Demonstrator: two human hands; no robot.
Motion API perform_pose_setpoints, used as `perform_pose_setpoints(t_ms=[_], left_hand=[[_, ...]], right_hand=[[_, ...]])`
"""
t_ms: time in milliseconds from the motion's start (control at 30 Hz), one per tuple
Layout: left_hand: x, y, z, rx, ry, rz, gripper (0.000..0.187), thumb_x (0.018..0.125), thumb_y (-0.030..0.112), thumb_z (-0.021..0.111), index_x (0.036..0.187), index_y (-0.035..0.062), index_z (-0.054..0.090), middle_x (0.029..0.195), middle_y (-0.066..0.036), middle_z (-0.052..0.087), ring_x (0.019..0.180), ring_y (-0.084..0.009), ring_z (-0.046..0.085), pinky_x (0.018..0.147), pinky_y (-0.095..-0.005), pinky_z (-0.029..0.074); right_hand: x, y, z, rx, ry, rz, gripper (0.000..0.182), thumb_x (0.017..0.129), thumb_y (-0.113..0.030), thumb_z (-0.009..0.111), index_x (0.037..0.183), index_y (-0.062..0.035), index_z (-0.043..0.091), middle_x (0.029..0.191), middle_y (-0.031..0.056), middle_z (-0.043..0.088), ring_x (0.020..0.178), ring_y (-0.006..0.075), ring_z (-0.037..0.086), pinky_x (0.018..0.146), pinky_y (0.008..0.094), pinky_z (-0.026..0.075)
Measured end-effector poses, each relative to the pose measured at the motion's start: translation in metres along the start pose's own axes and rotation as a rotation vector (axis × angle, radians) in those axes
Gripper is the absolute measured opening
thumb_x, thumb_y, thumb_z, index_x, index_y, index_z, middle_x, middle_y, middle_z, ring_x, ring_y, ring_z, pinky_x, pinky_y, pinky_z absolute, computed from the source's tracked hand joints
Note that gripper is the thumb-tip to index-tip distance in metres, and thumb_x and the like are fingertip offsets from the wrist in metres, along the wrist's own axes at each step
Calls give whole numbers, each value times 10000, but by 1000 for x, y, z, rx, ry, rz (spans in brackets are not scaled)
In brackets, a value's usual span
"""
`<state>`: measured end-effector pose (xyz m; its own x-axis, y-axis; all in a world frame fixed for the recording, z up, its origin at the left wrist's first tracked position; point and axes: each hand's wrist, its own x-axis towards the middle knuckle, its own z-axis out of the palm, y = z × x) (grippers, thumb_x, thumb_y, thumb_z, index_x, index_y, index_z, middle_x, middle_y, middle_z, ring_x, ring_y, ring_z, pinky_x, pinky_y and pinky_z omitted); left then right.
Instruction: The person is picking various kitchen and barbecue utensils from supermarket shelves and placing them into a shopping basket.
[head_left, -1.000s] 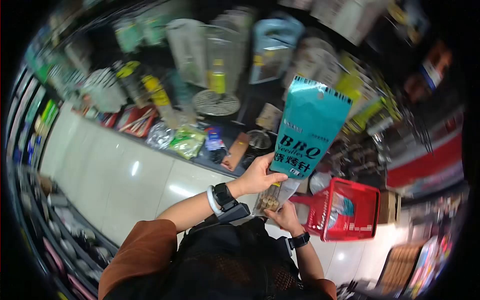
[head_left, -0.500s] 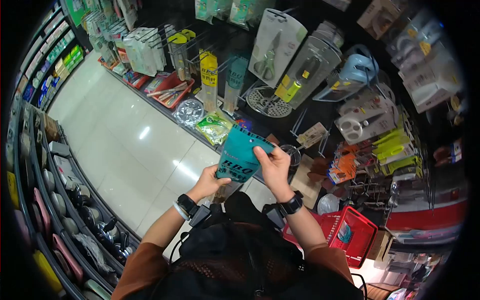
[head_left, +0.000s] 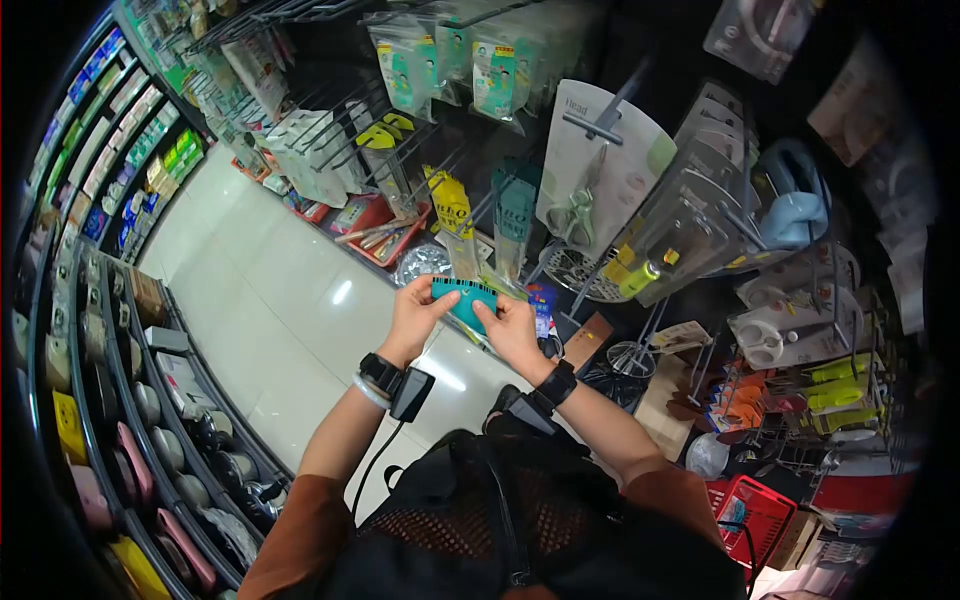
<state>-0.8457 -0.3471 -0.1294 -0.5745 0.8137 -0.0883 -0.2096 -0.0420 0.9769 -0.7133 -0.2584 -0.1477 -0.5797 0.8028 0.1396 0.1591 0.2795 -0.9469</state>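
A teal packet (head_left: 464, 304) is pinched at its upper edge by both of my hands, in front of my body. It is tipped so that mostly its black-striped top end shows; the lettering on its face is out of sight. My left hand (head_left: 412, 315) grips its left side, thumb on top. On the other side, my right hand (head_left: 512, 333) holds the right edge, also thumb on top. Just beyond hang a yellow BBQ packet (head_left: 449, 207) and a matching teal BBQ packet (head_left: 513, 207) on hooks.
Carded scissors (head_left: 573, 215) and a blue-handled tool (head_left: 797, 208) hang to the right. Behind the packets sits a red tray (head_left: 407, 243) of utensils. A red shopping basket (head_left: 751, 517) stands at lower right. Shelves of pans (head_left: 187, 433) line the left, beside the tiled aisle (head_left: 290, 345).
The packet has tilted from face-on to nearly edge-on, and both hands have moved up to its top edge, closer together. My view has shifted left and nearer the hanging goods.
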Motion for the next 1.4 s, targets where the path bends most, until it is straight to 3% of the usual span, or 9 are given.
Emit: perform_pose_setpoints(t_ms=[200,233,300,633,733,800,1033,1300,1400], left_hand=[[66,-33,-14,39,50,-107,97,785,0,630,877,26,611,809,-37,643,715,-91,585,661,-235,471],[75,-37,-17,34,45,-113,97,785,0,630,877,26,611,809,-37,643,715,-91,585,661,-235,471],[92,-41,-24,47,27,-128,105,787,-12,616,886,23,610,833,-40,649,725,-95,588,671,-238,470],[148,-30,-25,1,-182,-138,77,788,-9,624,856,1,591,786,-33,637,689,-72,569,631,-216,450],[155,-30,-25,12,-241,-132,90,785,-3,628,866,-2,588,773,-31,634,679,-74,566,624,-214,447],[162,-30,-23,35,-278,-129,101,783,2,632,873,-1,588,760,-25,631,662,-76,561,617,-214,444],[187,-45,-5,220,-94,121,305,757,54,666,1034,38,538,937,-55,555,863,-111,496,779,-252,402],[180,-42,-9,-176,-552,-244,344,944,251,436,1249,92,422,1166,-37,501,1038,-112,474,853,-258,396],[176,-38,-7,-222,-601,-264,401,953,309,397,1303,112,392,1247,-15,464,1101,-122,442,902,-287,371]], right_hand=[[45,16,22,-105,55,64,333,763,-198,631,584,38,480,526,224,487,484,378,516,473,422,374],[50,18,27,-111,58,70,333,763,-198,631,584,38,480,526,224,487,484,378,516,473,422,374],[58,19,38,-227,156,8,292,766,-179,651,629,49,531,477,192,454,387,175,426,407,357,321],[91,19,50,-202,330,142,244,811,-185,616,715,35,572,492,147,480,412,152,397,415,322,331],[92,17,52,-252,350,188,248,813,-200,611,726,30,581,506,156,495,417,161,427,425,325,347],[96,10,52,-240,356,298,284,813,-221,580,708,39,536,616,257,519,608,413,546,535,425,404],[138,25,49,-373,613,302,261,802,-214,596,757,40,564,625,246,536,630,415,557,545,421,409],[164,33,40,-359,585,483,280,827,-212,537,1016,-9,572,930,248,600,900,402,566,757,445,444],[154,29,42,-341,633,338,333,795,-35,530,1114,46,479,1029,273,555,996,408,531,816,402,440]])
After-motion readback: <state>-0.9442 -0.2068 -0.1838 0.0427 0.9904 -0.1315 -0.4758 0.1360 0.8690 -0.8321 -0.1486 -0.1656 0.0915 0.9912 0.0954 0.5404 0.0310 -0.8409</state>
